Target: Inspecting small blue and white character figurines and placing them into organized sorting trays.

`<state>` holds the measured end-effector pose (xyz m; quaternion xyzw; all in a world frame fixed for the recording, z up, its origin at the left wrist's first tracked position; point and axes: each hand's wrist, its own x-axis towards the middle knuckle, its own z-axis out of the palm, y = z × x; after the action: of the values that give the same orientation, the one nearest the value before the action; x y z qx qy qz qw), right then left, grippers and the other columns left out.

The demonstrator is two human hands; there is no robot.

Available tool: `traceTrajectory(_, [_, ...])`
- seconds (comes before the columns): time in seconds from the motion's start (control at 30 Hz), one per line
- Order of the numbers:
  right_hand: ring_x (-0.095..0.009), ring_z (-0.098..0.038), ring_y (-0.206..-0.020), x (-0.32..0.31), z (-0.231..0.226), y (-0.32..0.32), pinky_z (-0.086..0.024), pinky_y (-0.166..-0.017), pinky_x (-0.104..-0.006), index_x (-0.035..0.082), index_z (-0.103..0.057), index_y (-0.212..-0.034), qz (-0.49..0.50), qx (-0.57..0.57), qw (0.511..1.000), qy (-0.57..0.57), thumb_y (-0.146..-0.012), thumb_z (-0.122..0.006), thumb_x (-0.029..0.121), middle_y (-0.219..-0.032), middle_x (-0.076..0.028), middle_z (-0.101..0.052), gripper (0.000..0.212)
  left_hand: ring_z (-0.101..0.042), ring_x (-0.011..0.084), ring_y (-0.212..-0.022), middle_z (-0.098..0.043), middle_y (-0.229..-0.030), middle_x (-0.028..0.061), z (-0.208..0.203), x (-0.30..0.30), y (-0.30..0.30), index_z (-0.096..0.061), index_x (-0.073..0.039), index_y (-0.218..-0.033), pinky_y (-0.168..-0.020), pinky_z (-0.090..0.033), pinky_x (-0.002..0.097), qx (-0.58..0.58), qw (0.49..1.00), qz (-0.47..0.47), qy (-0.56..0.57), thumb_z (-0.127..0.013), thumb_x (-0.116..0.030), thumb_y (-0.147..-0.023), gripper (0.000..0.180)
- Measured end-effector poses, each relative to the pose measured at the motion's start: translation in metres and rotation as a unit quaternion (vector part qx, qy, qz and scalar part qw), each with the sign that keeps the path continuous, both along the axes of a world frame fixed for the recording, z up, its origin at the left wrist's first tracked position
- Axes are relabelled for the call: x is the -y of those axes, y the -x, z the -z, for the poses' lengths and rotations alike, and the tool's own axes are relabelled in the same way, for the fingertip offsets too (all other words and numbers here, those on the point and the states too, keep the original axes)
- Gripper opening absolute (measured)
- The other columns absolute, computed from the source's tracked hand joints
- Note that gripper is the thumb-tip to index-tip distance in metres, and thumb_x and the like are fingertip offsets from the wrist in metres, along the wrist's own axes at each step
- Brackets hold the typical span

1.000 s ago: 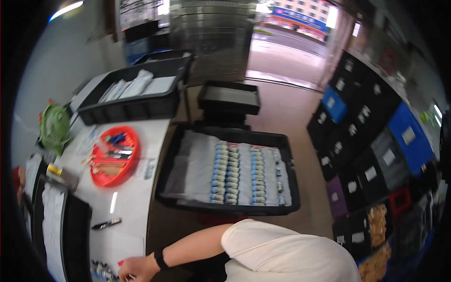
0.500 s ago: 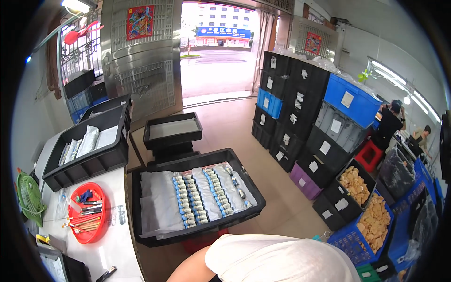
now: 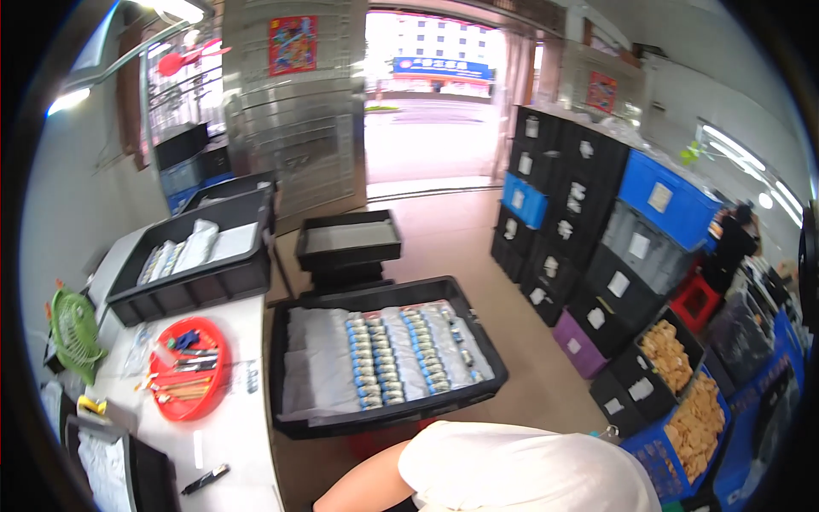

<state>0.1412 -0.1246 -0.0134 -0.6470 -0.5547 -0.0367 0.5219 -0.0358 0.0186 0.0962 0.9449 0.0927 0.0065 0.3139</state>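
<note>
Neither of my hands is in view. At the lower edge show a cream shirt (image 3: 529, 469) and a bare upper arm (image 3: 367, 482), which runs down out of the picture. Just beyond them stands a large black crate (image 3: 294, 427). In it, several rows of small blue-and-cream painted pieces (image 3: 367, 363) lie between strips of white padding (image 3: 317, 358). On the white table (image 3: 239, 452) to the left, a round red tray (image 3: 223, 375) holds brushes (image 3: 183, 388), pens and a dark blue cloth. A black marker (image 3: 205, 480) lies near the table's front.
Another black crate (image 3: 196, 286) with wrapped pieces stands on the table, near a green fan (image 3: 75, 333). Farther back is a stack of shallow black crates (image 3: 348, 243). Tall stacked bins (image 3: 576, 205) and crates of tan pieces (image 3: 695, 427) line the right. A person (image 3: 735, 243) works at far right.
The whole view has shifted, so the table, crates and bins now appear farther right. More of the small black crate and marker at lower left shows. Nothing in the large crate has visibly moved.
</note>
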Motion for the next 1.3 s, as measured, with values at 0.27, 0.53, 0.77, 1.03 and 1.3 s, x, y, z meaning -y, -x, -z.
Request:
traceTrajectory(0.27, [-0.031,-0.056,-0.064,0.017,-0.017,-0.013,-0.046,-0.059,-0.0365,0.004,-0.056,-0.077,-0.043,-0.045,0.998,0.005,-0.069,-0.062,0.022,-0.069,-0.014,-0.055,0.02,-0.052,0.0194,-0.093,-0.049,-0.115,0.0132,0.034,-0.028,0.01,-0.044,0.001,-0.119,-0.075,-0.044,0.0278,0.112,0.993,-0.023,0.023,-0.057,-0.002,-0.077,0.044])
traceTrajectory(0.53, [-0.007,-0.048,-0.049,0.023,-0.023,-0.014,-0.037,-0.046,-0.0199,0.0,-0.06,-0.078,-0.025,-0.167,0.984,0.056,-0.07,-0.065,0.008,-0.06,-0.003,-0.054,0.012,-0.055,0.0264,-0.089,-0.052,-0.101,0.0173,0.044,-0.027,-0.014,-0.047,0.005,-0.112,-0.079,-0.045,0.0324,0.06,0.988,-0.136,0.042,-0.061,-0.023,-0.077,0.047])
traceTrajectory(0.77, [-0.005,-0.045,-0.051,0.02,-0.017,-0.011,-0.033,-0.046,-0.0186,-0.001,-0.059,-0.079,-0.039,-0.183,0.981,0.053,-0.072,-0.064,0.007,-0.06,-0.001,-0.053,0.011,-0.053,0.0304,-0.095,-0.047,-0.11,0.0222,0.033,-0.031,-0.05,-0.047,0.005,-0.114,-0.082,-0.043,0.0358,-0.106,0.984,-0.137,-0.043,-0.059,-0.039,-0.079,0.057])
traceTrajectory(1.03, [-0.003,-0.048,-0.055,0.023,-0.016,-0.013,-0.035,-0.048,-0.0168,-0.002,-0.059,-0.08,-0.045,-0.223,0.973,0.048,-0.076,-0.062,0.006,-0.063,0.001,-0.055,0.009,-0.054,0.0295,-0.092,-0.052,-0.103,0.02,0.025,-0.028,-0.047,-0.043,0.004,-0.11,-0.08,-0.043,0.0348,-0.036,0.986,-0.163,0.015,-0.061,-0.033,-0.078,0.052])
traceTrajectory(1.3, [-0.01,-0.056,-0.06,0.024,-0.048,0.018,-0.044,-0.051,-0.0188,-0.002,-0.052,-0.103,-0.111,-0.43,0.895,0.03,-0.085,-0.055,0.011,-0.076,-0.008,-0.06,0.023,-0.054,0.0096,-0.078,-0.052,-0.094,0.005,0.027,0.008,-0.003,-0.044,0.001,-0.115,-0.071,-0.047,0.0232,0.186,0.877,-0.113,0.427,-0.054,0.007,-0.077,0.039])
